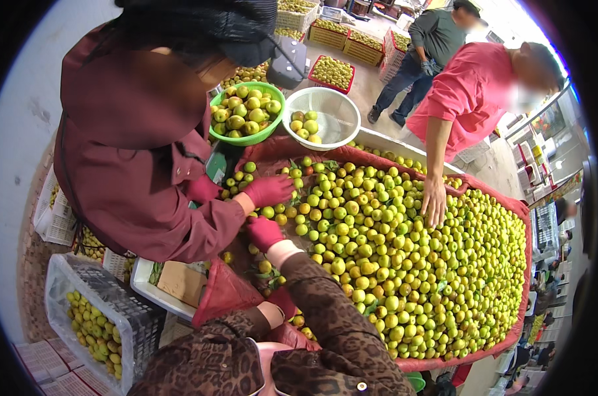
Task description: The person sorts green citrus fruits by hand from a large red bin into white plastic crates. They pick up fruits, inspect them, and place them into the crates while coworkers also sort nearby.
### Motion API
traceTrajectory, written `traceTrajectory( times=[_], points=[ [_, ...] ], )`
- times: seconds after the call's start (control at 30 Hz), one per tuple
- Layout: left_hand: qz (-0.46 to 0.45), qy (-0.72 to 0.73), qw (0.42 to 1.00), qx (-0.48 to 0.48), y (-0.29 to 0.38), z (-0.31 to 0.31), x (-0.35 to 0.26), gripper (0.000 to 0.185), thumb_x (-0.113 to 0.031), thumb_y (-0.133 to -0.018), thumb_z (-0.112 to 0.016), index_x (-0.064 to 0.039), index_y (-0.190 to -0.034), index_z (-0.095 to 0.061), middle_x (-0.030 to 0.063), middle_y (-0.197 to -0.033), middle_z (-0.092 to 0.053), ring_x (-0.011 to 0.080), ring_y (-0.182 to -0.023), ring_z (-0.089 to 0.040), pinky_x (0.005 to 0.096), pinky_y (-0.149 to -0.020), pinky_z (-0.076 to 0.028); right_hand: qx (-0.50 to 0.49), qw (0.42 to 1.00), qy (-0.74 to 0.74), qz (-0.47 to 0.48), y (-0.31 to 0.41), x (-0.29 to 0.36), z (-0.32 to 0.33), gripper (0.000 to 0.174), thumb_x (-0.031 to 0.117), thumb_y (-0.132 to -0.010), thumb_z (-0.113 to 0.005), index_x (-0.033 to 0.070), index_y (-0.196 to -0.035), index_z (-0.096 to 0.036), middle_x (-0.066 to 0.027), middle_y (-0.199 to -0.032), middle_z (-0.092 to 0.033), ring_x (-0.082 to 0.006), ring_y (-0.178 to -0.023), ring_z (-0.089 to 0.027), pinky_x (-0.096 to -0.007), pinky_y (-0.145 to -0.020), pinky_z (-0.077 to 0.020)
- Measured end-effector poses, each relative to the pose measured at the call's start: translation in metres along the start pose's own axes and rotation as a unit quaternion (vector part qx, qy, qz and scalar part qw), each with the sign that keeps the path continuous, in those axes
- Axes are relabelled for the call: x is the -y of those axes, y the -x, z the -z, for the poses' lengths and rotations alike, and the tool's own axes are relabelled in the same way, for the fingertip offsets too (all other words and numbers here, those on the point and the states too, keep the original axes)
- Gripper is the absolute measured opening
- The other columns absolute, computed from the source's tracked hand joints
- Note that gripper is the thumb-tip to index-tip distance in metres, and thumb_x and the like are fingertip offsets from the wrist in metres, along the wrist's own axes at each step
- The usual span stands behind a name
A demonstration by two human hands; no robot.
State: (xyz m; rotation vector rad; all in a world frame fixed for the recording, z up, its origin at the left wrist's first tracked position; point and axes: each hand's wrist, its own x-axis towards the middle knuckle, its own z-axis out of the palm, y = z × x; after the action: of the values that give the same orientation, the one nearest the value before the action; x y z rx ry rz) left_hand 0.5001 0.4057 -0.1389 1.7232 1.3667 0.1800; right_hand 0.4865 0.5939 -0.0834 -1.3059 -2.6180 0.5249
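My right hand (265, 233), in a magenta glove, reaches over the left end of a large heap of round green-yellow fruit (408, 247) that look like jujubes. Its fingers are curled, and whether a fruit is inside them is hidden. Lower down, my left hand (283, 301) wears the same kind of glove. It is low beside a few loose fruit (265, 266) and some leaves, its fingers mostly hidden. Red sheeting (229, 292) lines the bin under the heap. A co-worker's gloved hand (269, 190) touches fruit just beyond my right hand.
Beyond the bin's far edge sit a green basket (279, 119) full of larger fruit and a white basket (351, 116) with several. Another person's bare hand (433, 200) rests on the heap. A plastic-lined crate (125, 346) of fruit stands at lower left, near a cardboard piece (182, 283).
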Motion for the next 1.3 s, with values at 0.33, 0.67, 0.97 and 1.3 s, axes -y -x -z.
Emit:
traceTrajectory(
  times=[0.33, 0.67, 0.97, 1.3],
  points=[
    [0.025, 0.055, 0.987, -0.149, 0.053, 0.077, 0.001, 0.022, -0.021, -0.085, -0.062, -0.005, -0.1, -0.062, 0.0209, -0.102, -0.065, 0.0367, -0.096, -0.063, 0.0429, -0.081, -0.051, 0.156, 0.965, 0.078, -0.197, -0.046, 0.029, -0.04, 0.025, 0.028, -0.087, -0.056, 0.017, -0.102, -0.072, -0.0095, -0.104, -0.069, -0.0288, -0.091, -0.068, -0.0423, -0.073, -0.0551],
    [0.061, 0.036, 0.972, -0.225, -0.018, 0.161, 0.06, 0.014, -0.013, -0.082, -0.061, -0.005, -0.093, -0.064, 0.0151, -0.093, -0.068, 0.0305, -0.088, -0.066, 0.0387, -0.079, -0.051, -0.02, 0.933, -0.315, -0.172, 0.103, -0.018, 0.016, 0.043, 0.025, -0.08, -0.069, 0.019, -0.123, -0.063, -0.0129, -0.102, -0.07, -0.0304, -0.094, -0.066, -0.0409, -0.081, -0.0523],
    [0.163, -0.061, 0.959, -0.223, -0.09, 0.18, 0.091, 0.059, -0.023, -0.077, -0.065, -0.008, -0.13, -0.045, 0.026, -0.132, -0.046, 0.0422, -0.113, -0.053, 0.0456, -0.091, -0.048, -0.03, 0.355, -0.907, -0.227, 0.277, 0.001, 0.076, 0.061, 0.026, -0.089, -0.057, 0.012, -0.145, -0.035, -0.0182, -0.119, -0.058, -0.0235, -0.083, -0.062, -0.0336, -0.067, -0.0514],
    [-0.047, 0.015, 0.963, -0.266, -0.164, 0.232, 0.092, 0.038, -0.014, -0.078, -0.068, -0.006, -0.114, -0.061, 0.0176, -0.11, -0.062, 0.0348, -0.102, -0.061, 0.0391, -0.088, -0.05, -0.092, 0.346, -0.91, -0.211, 0.286, 0.027, 0.091, 0.058, 0.035, -0.087, -0.063, 0.011, -0.135, -0.04, -0.0193, -0.124, -0.053, -0.0236, -0.09, -0.06, -0.0341, -0.07, -0.0513]
  ],
)
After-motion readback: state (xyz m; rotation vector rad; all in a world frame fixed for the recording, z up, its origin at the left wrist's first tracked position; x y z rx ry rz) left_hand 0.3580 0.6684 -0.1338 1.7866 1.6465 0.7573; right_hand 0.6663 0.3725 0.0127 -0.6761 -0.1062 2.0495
